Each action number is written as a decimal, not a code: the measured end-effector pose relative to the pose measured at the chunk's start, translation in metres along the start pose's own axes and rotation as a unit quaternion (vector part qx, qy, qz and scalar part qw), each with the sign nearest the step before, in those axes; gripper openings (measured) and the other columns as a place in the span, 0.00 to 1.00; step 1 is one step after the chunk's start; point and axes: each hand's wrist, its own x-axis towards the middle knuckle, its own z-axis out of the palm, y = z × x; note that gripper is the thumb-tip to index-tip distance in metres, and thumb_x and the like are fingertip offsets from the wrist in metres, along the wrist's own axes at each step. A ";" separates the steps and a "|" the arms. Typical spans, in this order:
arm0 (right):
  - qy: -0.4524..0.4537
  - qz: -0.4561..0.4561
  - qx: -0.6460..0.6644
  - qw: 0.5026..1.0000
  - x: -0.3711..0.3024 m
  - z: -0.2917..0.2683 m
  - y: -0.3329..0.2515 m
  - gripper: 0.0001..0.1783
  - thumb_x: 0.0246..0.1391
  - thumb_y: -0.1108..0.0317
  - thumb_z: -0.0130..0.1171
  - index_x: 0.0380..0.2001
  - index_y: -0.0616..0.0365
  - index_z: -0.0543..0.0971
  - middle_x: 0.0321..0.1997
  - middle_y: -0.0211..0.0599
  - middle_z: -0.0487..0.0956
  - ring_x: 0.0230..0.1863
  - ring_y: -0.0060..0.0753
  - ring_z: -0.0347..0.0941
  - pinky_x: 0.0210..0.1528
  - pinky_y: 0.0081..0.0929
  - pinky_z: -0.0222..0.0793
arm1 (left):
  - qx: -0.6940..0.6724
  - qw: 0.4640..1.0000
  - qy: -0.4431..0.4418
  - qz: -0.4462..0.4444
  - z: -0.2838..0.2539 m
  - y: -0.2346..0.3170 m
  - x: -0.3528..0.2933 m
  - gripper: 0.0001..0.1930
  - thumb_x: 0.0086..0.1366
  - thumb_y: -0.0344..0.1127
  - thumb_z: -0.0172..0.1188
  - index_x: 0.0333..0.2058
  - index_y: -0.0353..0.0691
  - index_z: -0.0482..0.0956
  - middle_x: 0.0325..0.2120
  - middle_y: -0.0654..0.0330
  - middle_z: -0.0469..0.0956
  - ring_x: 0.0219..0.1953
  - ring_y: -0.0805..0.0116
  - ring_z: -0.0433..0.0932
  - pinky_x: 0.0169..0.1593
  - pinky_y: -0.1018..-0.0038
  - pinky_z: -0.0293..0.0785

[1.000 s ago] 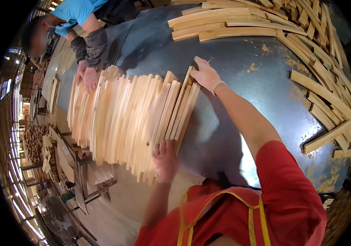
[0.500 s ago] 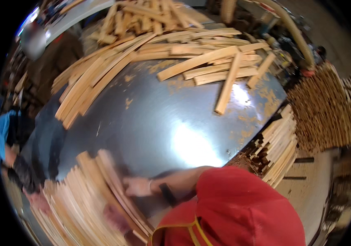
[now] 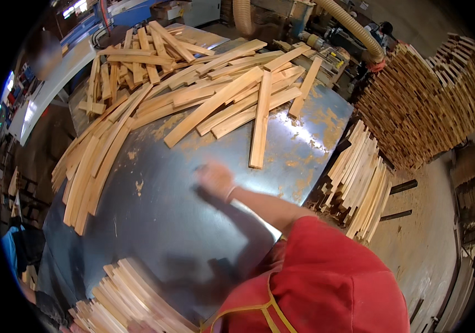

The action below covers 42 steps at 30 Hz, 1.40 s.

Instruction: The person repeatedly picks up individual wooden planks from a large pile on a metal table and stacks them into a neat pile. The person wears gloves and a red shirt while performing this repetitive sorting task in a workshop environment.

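Head view. The metal table (image 3: pixel 154 205) carries wooden strips in two groups. The aligned row (image 3: pixel 132 294) stands at the near left, its strips side by side, and runs out at the lower edge. The loose strips (image 3: pixel 101 166) lie in overlapping, crossing layers along the left and far sides.

Right hand (image 3: pixel 215 178): above the table, between the two groups, well apart from the row. It is blurred; finger opening cannot be determined, and no strip shows in it. The crossing strip (image 3: pixel 260 122), whose near end projects toward the operator, lies near the hand on its far right.

Left hand (image 3: pixel 139 326): probably the blurred patch on the row at the lower edge; opening and grip cannot be determined. A co-worker's dark sleeve (image 3: pixel 51 311) is at the row's left.

Step in hand (judged): a reach toward the loose strips, with the row as the probable place for the piece.

Next-move requirement (judged): a pick-up calls for fingers open wide enough to straddle one strip, preferably at a projecting end. Lift uncovered pieces first; drawing out a covered strip could shift those resting across it.
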 end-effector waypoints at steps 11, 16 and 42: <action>-0.007 0.316 0.027 0.948 -0.007 -0.079 0.082 0.57 0.46 0.61 0.70 0.79 0.57 0.56 0.64 0.68 0.71 0.67 0.70 0.70 0.68 0.55 0.70 | -0.226 0.905 -0.136 0.333 -0.043 0.401 0.018 0.43 0.57 0.43 0.75 0.70 0.38 0.68 0.68 0.44 0.69 0.67 0.41 0.70 0.69 0.49 0.67; -0.001 0.240 0.062 0.969 0.021 -0.084 0.157 0.52 0.55 0.53 0.64 0.77 0.62 0.57 0.68 0.69 0.71 0.71 0.68 0.68 0.74 0.51 0.65 | -0.204 0.909 -0.163 0.325 -0.052 0.522 0.015 0.48 0.54 0.45 0.77 0.70 0.39 0.65 0.66 0.43 0.72 0.65 0.42 0.72 0.66 0.50 0.71; -0.328 0.223 0.247 0.884 -0.129 -0.006 -0.029 0.37 0.57 0.64 0.63 0.69 0.60 0.69 0.61 0.61 0.80 0.64 0.55 0.77 0.66 0.46 0.71 | -0.262 0.927 -0.263 0.052 -0.057 0.375 -0.063 0.36 0.59 0.45 0.71 0.65 0.37 0.75 0.58 0.43 0.78 0.59 0.36 0.78 0.63 0.49 0.76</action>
